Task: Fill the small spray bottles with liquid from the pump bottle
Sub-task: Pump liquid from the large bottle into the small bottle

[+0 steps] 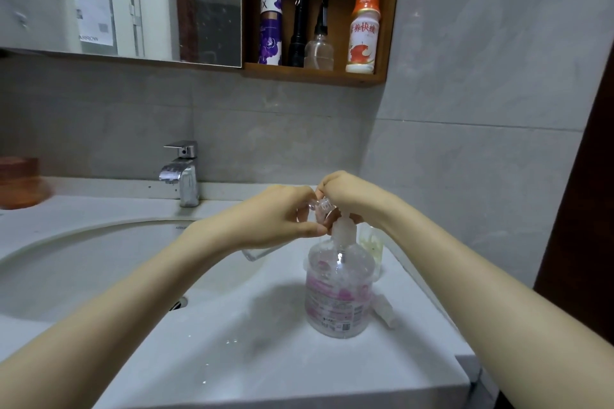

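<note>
The clear pump bottle point(339, 289) with a pink label stands on the white counter to the right of the basin. My left hand point(282, 219) grips a small clear spray bottle point(319, 206), holding its threaded open neck up against the pump's spout. The bottle's clear base point(253, 254) pokes out below my palm. My right hand point(352, 196) is curled over the pump head point(344, 231) from above and hides its top. A second small bottle point(374, 242) with a greenish tint stands behind the pump bottle. A white sprayer cap point(385, 310) lies to its right.
The round basin point(99, 262) and chrome tap point(182, 173) are at the left. A wooden wall shelf point(315, 75) above holds several bottles and a black torch. An orange container point(20, 183) sits at the far left. The counter's right edge is close to the bottles.
</note>
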`<state>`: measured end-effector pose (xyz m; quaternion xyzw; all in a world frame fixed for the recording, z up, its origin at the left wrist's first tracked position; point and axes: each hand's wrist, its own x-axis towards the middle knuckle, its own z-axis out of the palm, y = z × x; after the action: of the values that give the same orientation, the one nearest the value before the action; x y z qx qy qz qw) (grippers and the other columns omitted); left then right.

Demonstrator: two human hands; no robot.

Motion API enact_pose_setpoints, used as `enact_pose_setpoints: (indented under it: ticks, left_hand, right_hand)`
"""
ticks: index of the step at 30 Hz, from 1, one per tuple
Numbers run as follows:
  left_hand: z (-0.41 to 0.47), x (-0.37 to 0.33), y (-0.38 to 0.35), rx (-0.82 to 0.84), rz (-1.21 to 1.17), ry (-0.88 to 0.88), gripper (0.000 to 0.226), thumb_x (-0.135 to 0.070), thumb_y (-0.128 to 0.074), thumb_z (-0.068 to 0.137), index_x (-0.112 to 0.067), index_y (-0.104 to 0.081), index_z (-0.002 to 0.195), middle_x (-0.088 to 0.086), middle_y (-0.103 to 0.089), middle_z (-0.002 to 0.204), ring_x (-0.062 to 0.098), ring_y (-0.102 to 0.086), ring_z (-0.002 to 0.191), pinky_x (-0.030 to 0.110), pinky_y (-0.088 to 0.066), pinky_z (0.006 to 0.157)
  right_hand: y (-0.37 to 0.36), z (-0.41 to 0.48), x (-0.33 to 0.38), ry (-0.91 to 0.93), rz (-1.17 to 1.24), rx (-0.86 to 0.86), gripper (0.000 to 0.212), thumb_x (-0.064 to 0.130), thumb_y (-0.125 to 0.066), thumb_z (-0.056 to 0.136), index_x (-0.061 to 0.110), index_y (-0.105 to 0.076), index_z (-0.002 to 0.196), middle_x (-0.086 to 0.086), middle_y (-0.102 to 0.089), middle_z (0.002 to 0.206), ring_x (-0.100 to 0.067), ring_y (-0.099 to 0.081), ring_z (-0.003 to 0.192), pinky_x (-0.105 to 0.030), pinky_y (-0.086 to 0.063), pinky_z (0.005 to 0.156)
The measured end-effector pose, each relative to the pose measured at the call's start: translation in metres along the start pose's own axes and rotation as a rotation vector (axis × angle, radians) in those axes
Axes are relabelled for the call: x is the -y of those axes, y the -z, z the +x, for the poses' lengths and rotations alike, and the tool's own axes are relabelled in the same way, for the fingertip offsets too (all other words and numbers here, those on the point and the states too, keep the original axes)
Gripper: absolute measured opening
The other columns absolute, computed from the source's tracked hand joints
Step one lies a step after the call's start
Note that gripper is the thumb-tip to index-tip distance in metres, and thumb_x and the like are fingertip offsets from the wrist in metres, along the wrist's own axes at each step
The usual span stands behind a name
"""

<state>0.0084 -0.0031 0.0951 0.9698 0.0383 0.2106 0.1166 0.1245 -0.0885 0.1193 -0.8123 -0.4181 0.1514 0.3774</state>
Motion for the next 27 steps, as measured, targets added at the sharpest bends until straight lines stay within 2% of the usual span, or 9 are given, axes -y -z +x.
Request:
enact_pose_setpoints:
  ticks: [3, 5, 7, 11, 16, 19, 24, 27]
  left_hand:
    - [0.0, 0.0, 0.002, -0.007, 0.01, 0.005, 0.031, -0.039, -0.064, 0.086, -0.01, -0.057, 0.097, 0.002, -0.06, 0.085, 0.02, -0.053, 0.078, 0.031, -0.04, 0.067]
    - [0.0, 0.001, 0.001, -0.014, 0.0, 0.001, 0.029, -0.037, -0.064, 0.086, -0.011, -0.056, 0.096, 0.0, -0.059, 0.084, 0.018, -0.053, 0.077, 0.03, -0.04, 0.068]
    - [-0.001, 0.001, -0.002, 0.002, 0.012, -0.001, 0.03, -0.036, -0.063, 0.087, -0.009, -0.057, 0.098, 0.0, -0.059, 0.085, 0.016, -0.05, 0.076, 0.028, -0.038, 0.067]
    - [-0.001, -0.002, -0.005, 0.016, 0.007, 0.022, 0.033, -0.036, -0.063, 0.087, -0.008, -0.058, 0.102, 0.003, -0.06, 0.089, 0.017, -0.051, 0.078, 0.028, -0.039, 0.068]
    - [-0.002, -0.002, 0.0, -0.005, -0.017, 0.005, 0.03, -0.035, -0.064, 0.087, -0.009, -0.058, 0.101, 0.006, -0.062, 0.09, 0.019, -0.054, 0.08, 0.027, -0.038, 0.065]
    - [-0.001, -0.003, -0.001, -0.035, -0.028, 0.014, 0.031, -0.036, -0.063, 0.087, -0.011, -0.058, 0.104, 0.003, -0.062, 0.09, 0.011, -0.05, 0.074, 0.02, -0.037, 0.063]
    - [-0.002, -0.001, -0.004, -0.019, -0.025, 0.041, 0.036, -0.037, -0.063, 0.087, -0.007, -0.059, 0.106, 0.005, -0.063, 0.092, 0.021, -0.056, 0.083, 0.029, -0.039, 0.068]
    - [-0.003, -0.004, -0.002, -0.01, -0.044, 0.036, 0.033, -0.033, -0.064, 0.087, -0.006, -0.059, 0.105, 0.008, -0.064, 0.09, 0.023, -0.056, 0.083, 0.03, -0.039, 0.067]
  right_hand:
    - [0.0, 0.001, 0.003, -0.013, 0.024, -0.015, 0.029, 0.004, -0.041, 0.095, 0.017, -0.045, 0.069, -0.001, -0.046, 0.07, -0.012, -0.045, 0.058, -0.024, -0.042, 0.055]
    - [-0.001, 0.001, 0.001, -0.022, 0.047, -0.013, 0.03, 0.002, -0.04, 0.095, 0.016, -0.044, 0.069, -0.001, -0.046, 0.07, -0.011, -0.046, 0.056, -0.019, -0.044, 0.048]
    - [-0.004, -0.001, -0.004, -0.031, 0.064, -0.002, 0.031, 0.001, -0.039, 0.096, 0.015, -0.043, 0.069, -0.002, -0.045, 0.069, -0.01, -0.049, 0.051, -0.01, -0.04, 0.036]
    - [-0.004, -0.003, -0.007, -0.044, 0.074, 0.006, 0.03, 0.0, -0.039, 0.095, 0.015, -0.044, 0.069, -0.002, -0.045, 0.07, -0.011, -0.046, 0.056, -0.012, -0.042, 0.04]
    - [0.001, -0.008, 0.002, -0.054, 0.063, 0.011, 0.03, 0.001, -0.038, 0.096, 0.015, -0.042, 0.07, -0.001, -0.042, 0.07, -0.009, -0.046, 0.051, -0.007, -0.032, 0.028]
    - [0.002, -0.006, 0.003, -0.051, 0.046, -0.018, 0.03, 0.002, -0.038, 0.096, 0.016, -0.042, 0.069, -0.001, -0.043, 0.069, -0.011, -0.041, 0.056, -0.011, -0.038, 0.035]
    - [-0.006, -0.003, 0.001, -0.063, 0.031, -0.041, 0.031, 0.001, -0.039, 0.096, 0.015, -0.043, 0.069, -0.002, -0.045, 0.069, -0.012, -0.043, 0.056, -0.022, -0.041, 0.05]
    - [-0.003, -0.007, 0.003, -0.084, 0.011, -0.021, 0.029, 0.002, -0.04, 0.095, 0.014, -0.045, 0.069, -0.002, -0.052, 0.059, -0.012, -0.045, 0.055, -0.02, -0.042, 0.048]
